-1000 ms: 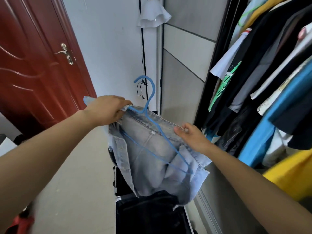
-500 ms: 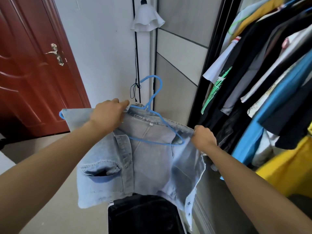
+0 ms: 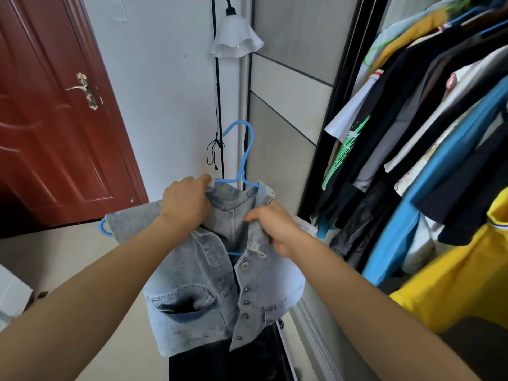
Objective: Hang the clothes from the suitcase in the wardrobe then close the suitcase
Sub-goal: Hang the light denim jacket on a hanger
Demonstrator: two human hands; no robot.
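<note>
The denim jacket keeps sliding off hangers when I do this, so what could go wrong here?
The denim jacket sits unevenly: the blue hanger pokes out of the sleeve end at one side, so it may slip off once released. The left hand and right hand grip only the collar; the open, unbuttoned front could slide. The wardrobe clothes hang tightly packed, so hooking in may snag neighbours.

There is one denim jacket point(image 3: 220, 284), one blue hanger point(image 3: 242, 158), two hands, one red door point(image 3: 49, 119), and one lamp point(image 3: 235, 39) (white shade).
</note>
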